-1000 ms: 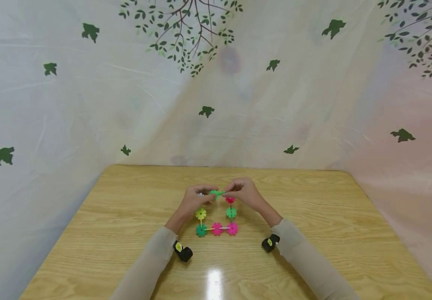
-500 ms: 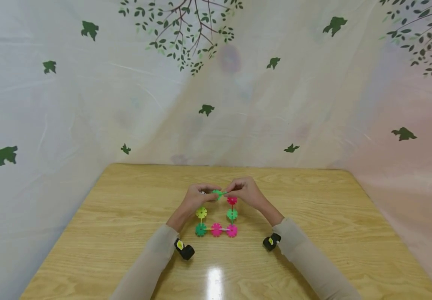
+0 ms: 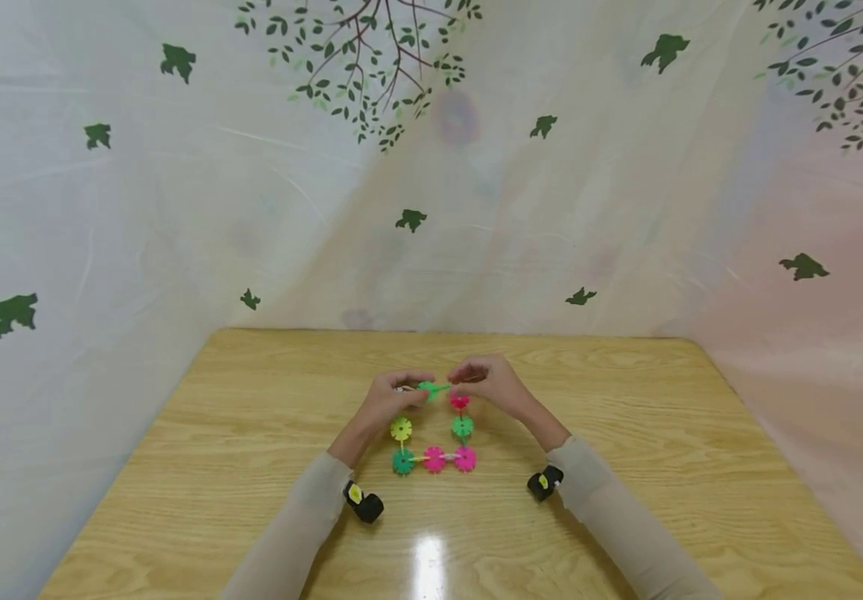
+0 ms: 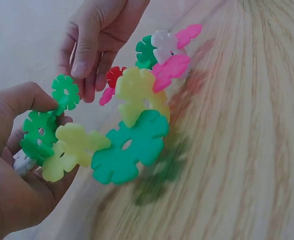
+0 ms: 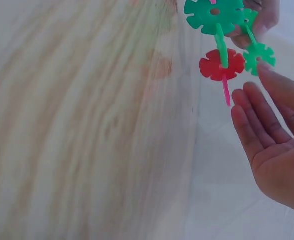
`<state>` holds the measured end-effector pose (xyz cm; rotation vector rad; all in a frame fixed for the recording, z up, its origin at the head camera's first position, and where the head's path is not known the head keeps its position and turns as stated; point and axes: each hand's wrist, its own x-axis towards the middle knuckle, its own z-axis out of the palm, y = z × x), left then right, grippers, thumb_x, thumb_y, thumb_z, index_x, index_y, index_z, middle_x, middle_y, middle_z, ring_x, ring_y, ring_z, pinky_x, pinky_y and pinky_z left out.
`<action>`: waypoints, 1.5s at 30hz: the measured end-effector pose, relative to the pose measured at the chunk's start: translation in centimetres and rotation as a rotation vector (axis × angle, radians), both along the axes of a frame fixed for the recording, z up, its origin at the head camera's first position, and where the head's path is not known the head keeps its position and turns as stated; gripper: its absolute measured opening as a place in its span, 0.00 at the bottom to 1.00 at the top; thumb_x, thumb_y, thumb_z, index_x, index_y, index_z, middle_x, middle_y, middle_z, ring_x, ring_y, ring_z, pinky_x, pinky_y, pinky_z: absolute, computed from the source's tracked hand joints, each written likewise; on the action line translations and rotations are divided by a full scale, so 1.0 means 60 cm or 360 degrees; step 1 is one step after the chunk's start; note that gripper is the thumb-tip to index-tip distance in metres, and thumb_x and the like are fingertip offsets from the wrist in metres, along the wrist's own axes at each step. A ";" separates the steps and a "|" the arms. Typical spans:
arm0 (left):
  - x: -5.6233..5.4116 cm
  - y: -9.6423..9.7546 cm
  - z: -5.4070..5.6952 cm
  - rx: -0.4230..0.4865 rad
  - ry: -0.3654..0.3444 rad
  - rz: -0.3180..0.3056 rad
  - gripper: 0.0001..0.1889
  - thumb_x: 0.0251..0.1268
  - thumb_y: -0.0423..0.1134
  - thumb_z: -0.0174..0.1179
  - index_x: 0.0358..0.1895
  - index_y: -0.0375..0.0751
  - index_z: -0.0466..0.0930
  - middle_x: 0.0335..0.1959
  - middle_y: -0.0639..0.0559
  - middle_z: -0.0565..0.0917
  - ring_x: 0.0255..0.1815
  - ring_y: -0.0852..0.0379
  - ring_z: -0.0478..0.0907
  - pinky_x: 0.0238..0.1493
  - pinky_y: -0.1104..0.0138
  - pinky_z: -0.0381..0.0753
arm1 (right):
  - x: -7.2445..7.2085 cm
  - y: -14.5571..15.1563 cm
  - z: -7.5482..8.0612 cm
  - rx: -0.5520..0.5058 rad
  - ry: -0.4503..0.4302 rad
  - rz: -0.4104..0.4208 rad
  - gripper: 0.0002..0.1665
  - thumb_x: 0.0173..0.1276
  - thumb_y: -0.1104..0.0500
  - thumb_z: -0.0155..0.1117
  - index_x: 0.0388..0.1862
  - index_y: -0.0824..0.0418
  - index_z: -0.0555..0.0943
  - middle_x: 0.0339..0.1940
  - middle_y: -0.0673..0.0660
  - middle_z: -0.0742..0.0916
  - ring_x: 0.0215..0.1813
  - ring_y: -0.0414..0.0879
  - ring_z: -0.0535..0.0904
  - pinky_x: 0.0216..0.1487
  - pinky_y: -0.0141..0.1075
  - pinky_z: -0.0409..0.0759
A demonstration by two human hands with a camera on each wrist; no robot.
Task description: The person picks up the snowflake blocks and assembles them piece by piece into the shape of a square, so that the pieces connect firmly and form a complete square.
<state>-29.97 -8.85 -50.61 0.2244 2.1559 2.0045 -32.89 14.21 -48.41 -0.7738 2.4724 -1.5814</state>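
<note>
A chain of interlocking flower-shaped plastic discs bends into a nearly square loop above the table. My left hand (image 3: 386,402) grips it by a green disc (image 4: 41,129) at the far left corner. Beyond those fingertips another green disc (image 4: 64,92) sticks out toward my right hand (image 3: 495,387). That hand has its fingers loosely extended, the thumb (image 5: 282,82) close to this end disc. The chain's other end, a red disc (image 5: 214,64) with a pink disc (image 5: 226,91) slotted into it, hangs beside the right fingertips. Yellow (image 4: 77,150) and teal discs (image 4: 129,146) form the near left side.
The loop casts shadows on the wood-grain table (image 3: 626,433). A pale cloth (image 3: 289,208) printed with leaves and birds hangs behind the table's back edge. Black wrist cameras (image 3: 364,504) sit on both sleeves.
The right fingers, earlier pinching at the green end disc, have spread and come away from it. The left hand with the green discs has shifted slightly left, widening the gap between hands.
</note>
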 end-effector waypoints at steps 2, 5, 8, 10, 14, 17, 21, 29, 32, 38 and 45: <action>-0.001 -0.003 -0.004 -0.0021 -0.0017 0.0038 0.17 0.67 0.31 0.66 0.57 0.31 0.83 0.45 0.46 0.85 0.40 0.56 0.82 0.48 0.58 0.88 | 0.000 0.005 0.000 0.0049 -0.0011 -0.0033 0.12 0.67 0.65 0.72 0.47 0.71 0.86 0.45 0.65 0.90 0.46 0.46 0.87 0.50 0.34 0.86; -0.003 -0.007 -0.009 -0.0034 -0.0025 0.0068 0.17 0.67 0.31 0.66 0.58 0.32 0.83 0.46 0.46 0.84 0.42 0.50 0.83 0.48 0.58 0.88 | -0.001 0.011 -0.002 0.0092 -0.0109 -0.0033 0.16 0.70 0.63 0.69 0.52 0.72 0.84 0.46 0.66 0.90 0.47 0.51 0.88 0.50 0.40 0.87; -0.005 -0.007 -0.011 -0.0030 -0.0042 0.0083 0.17 0.67 0.31 0.65 0.57 0.32 0.83 0.46 0.46 0.84 0.44 0.47 0.84 0.48 0.56 0.88 | -0.002 0.012 -0.005 0.0113 -0.0277 -0.0020 0.18 0.73 0.62 0.67 0.55 0.72 0.83 0.45 0.67 0.90 0.44 0.52 0.89 0.47 0.44 0.88; -0.006 -0.007 -0.010 -0.0023 -0.0056 0.0087 0.17 0.67 0.31 0.65 0.57 0.32 0.83 0.46 0.46 0.83 0.43 0.49 0.84 0.48 0.55 0.88 | -0.002 0.011 -0.008 0.0120 -0.0378 -0.0039 0.17 0.73 0.61 0.66 0.56 0.70 0.83 0.42 0.66 0.90 0.41 0.50 0.89 0.44 0.44 0.89; -0.006 -0.006 -0.008 -0.0019 -0.0071 0.0093 0.16 0.67 0.31 0.65 0.57 0.32 0.83 0.46 0.46 0.84 0.40 0.56 0.83 0.46 0.57 0.88 | -0.005 0.007 -0.011 0.0130 -0.0455 -0.0103 0.16 0.72 0.61 0.67 0.54 0.70 0.83 0.38 0.63 0.91 0.35 0.45 0.87 0.39 0.39 0.88; -0.006 -0.005 -0.005 -0.0024 -0.0084 0.0097 0.16 0.68 0.32 0.65 0.57 0.32 0.84 0.46 0.47 0.84 0.39 0.60 0.82 0.45 0.59 0.88 | -0.006 0.005 -0.010 0.0103 -0.0504 -0.0153 0.15 0.70 0.63 0.69 0.52 0.70 0.84 0.36 0.61 0.91 0.33 0.42 0.87 0.38 0.39 0.88; -0.008 -0.005 -0.003 -0.0027 -0.0100 0.0103 0.16 0.68 0.32 0.65 0.57 0.31 0.83 0.47 0.46 0.85 0.39 0.61 0.82 0.45 0.59 0.88 | -0.009 0.006 -0.004 0.0007 -0.0572 -0.0178 0.15 0.69 0.66 0.68 0.52 0.73 0.83 0.34 0.58 0.90 0.33 0.41 0.86 0.43 0.43 0.89; -0.019 -0.004 -0.004 -0.0039 -0.0107 0.0125 0.15 0.70 0.33 0.64 0.57 0.34 0.85 0.47 0.47 0.84 0.40 0.59 0.82 0.45 0.60 0.88 | -0.020 0.008 0.002 -0.0175 -0.0646 -0.0217 0.16 0.69 0.68 0.67 0.54 0.74 0.83 0.34 0.53 0.89 0.35 0.40 0.87 0.51 0.50 0.88; -0.023 -0.003 -0.005 -0.0035 -0.0109 0.0140 0.15 0.69 0.34 0.65 0.56 0.35 0.86 0.46 0.47 0.84 0.40 0.58 0.83 0.45 0.59 0.88 | -0.023 0.007 0.003 -0.0209 -0.0634 -0.0224 0.17 0.69 0.68 0.67 0.55 0.74 0.83 0.35 0.53 0.90 0.36 0.40 0.87 0.52 0.51 0.87; -0.029 -0.001 -0.005 -0.0010 -0.0106 0.0140 0.16 0.69 0.35 0.66 0.57 0.34 0.85 0.47 0.46 0.84 0.41 0.58 0.83 0.47 0.57 0.88 | -0.027 0.008 0.002 -0.0243 -0.0614 -0.0246 0.18 0.69 0.68 0.68 0.56 0.74 0.82 0.34 0.52 0.90 0.35 0.40 0.87 0.52 0.50 0.87; -0.037 0.003 -0.005 0.0003 -0.0096 0.0128 0.17 0.68 0.34 0.65 0.58 0.31 0.84 0.48 0.46 0.86 0.41 0.60 0.83 0.46 0.59 0.88 | -0.032 0.007 -0.002 -0.0302 -0.0644 -0.0264 0.17 0.69 0.68 0.68 0.56 0.73 0.83 0.41 0.55 0.91 0.37 0.40 0.88 0.54 0.51 0.87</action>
